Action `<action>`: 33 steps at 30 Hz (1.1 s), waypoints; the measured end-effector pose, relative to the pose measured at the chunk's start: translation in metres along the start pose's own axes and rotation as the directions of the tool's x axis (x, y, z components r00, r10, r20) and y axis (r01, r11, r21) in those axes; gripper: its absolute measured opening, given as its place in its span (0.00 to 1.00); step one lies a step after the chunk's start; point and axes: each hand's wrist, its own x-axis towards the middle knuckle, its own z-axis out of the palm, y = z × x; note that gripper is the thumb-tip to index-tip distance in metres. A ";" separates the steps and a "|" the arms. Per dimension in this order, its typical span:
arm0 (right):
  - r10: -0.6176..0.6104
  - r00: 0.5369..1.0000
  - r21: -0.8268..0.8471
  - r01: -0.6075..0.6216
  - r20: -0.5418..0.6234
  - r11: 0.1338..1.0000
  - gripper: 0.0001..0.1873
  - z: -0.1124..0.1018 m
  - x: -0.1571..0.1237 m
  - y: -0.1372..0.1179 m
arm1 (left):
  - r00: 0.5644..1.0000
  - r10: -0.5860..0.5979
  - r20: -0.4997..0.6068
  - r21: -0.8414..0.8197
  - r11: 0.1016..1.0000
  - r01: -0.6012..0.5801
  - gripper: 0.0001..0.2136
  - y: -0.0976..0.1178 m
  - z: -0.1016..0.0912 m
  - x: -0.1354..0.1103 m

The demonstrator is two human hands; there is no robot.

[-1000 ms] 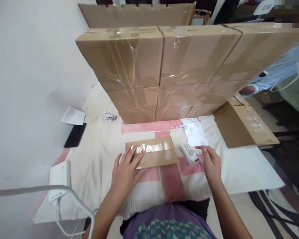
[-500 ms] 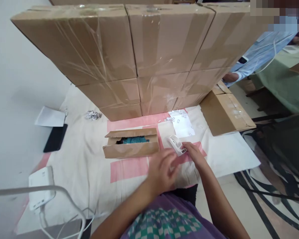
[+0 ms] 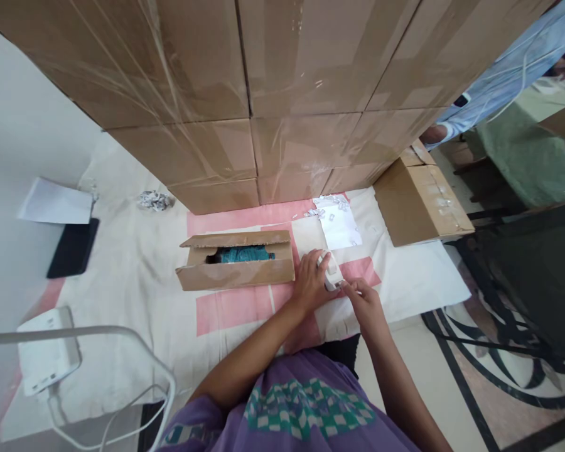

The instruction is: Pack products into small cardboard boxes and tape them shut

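A white tape dispenser [image 3: 332, 271] rests on the cloth in front of me, its roll side facing up. My left hand [image 3: 309, 280] is closed around its left side, the fingers curled over the far end. At the near end, my right hand [image 3: 365, 302] pinches with thumb and forefinger right by the cutting edge; whatever is between the fingertips is too small to make out. Left of the hands lies a narrow cardboard box [image 3: 238, 276] with its flaps partly open. Inside it shows a teal wrapped item [image 3: 245, 253] with a dark end.
Stacked taped cartons [image 3: 306, 141] rise behind the work area. A white sheet [image 3: 341, 231] with small clear bits lies before them. Another carton [image 3: 412, 201] stands to the right. Leftward are crumpled paper [image 3: 154, 201], a black phone-like slab [image 3: 73, 251] and a white corded device [image 3: 49, 351]. A blue-sleeved person is behind.
My left hand has moved from beside the dispenser onto it and closed around it. My right fingers have come to a pinch at its near end. The camera view has tilted down.
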 end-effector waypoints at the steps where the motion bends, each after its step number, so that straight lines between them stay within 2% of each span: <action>1: 0.019 1.000 -0.020 -0.019 0.005 1.000 0.28 -0.002 -0.004 0.004 | 0.999 -0.030 0.025 -0.015 0.999 0.030 0.46 0.002 -0.001 -0.001; 4: 0.069 0.997 -0.083 -0.066 0.030 0.994 0.30 -0.006 -0.006 0.019 | 0.990 -0.098 0.097 -0.037 0.994 0.102 0.49 0.004 -0.003 -0.001; 8: 0.072 0.997 -0.144 -0.070 0.007 0.987 0.28 -0.008 0.000 0.035 | 0.989 -0.109 0.100 -0.013 0.994 0.111 0.50 0.003 -0.004 0.001; 13: -0.038 0.999 -0.086 0.038 -0.001 0.996 0.27 -0.010 -0.012 0.030 | 0.985 -0.105 0.138 -0.034 0.993 0.110 0.54 0.002 -0.008 0.004; 16: -0.143 0.989 -0.023 0.144 0.018 0.989 0.21 -0.011 -0.027 0.017 | 0.992 -0.028 0.121 -0.171 0.984 0.049 0.54 0.001 -0.025 -0.003; 18: -0.251 0.967 0.006 0.251 0.054 0.968 0.16 -0.011 -0.037 0.006 | 0.991 -0.004 0.135 -0.336 0.941 0.050 0.52 0.004 -0.045 -0.013; 21: -0.421 0.892 -0.021 0.430 0.164 0.903 0.10 -0.008 -0.051 -0.008 | 0.970 -0.068 0.235 -0.559 0.806 0.192 0.46 0.019 -0.077 -0.028; 23: -0.500 0.824 -0.031 0.526 0.265 0.850 0.08 -0.001 -0.057 -0.016 | 0.962 -0.146 0.230 -0.576 0.777 0.255 0.28 0.034 -0.099 -0.037; 24: -0.510 0.806 -0.039 0.544 0.300 0.838 0.07 0.003 -0.057 -0.018 | 0.970 -0.182 0.160 -0.536 0.809 0.240 0.17 0.041 -0.109 -0.040; 25: -0.491 0.812 -0.062 0.533 0.315 0.844 0.06 0.008 -0.056 -0.021 | 0.980 -0.190 0.052 -0.462 0.866 0.192 0.08 0.047 -0.121 -0.043; 26: -0.445 0.841 -0.100 0.493 0.306 0.864 0.06 0.013 -0.054 -0.023 | 0.983 -0.163 -0.079 -0.360 0.925 0.125 0.05 0.051 -0.134 -0.045; 28: -0.324 0.917 -0.185 0.369 0.235 0.911 0.12 0.024 -0.045 -0.029 | 0.953 -0.046 -0.299 -0.131 0.991 0.006 0.05 0.052 -0.165 -0.048; 30: -0.269 0.947 -0.206 0.302 0.176 0.931 0.16 0.035 -0.036 -0.039 | 0.933 0.035 -0.358 0.035 0.999 -0.024 0.06 0.047 -0.200 -0.047; 32: -0.334 0.920 -0.150 0.367 0.207 0.918 0.13 0.044 -0.029 -0.056 | 0.948 0.039 -0.316 0.117 0.993 -0.002 0.06 0.038 -0.233 -0.043; 33: -0.398 0.884 -0.106 0.433 0.244 0.895 0.11 0.048 -0.028 -0.065 | 0.961 0.032 -0.273 0.125 0.992 0.002 0.05 0.034 -0.246 -0.040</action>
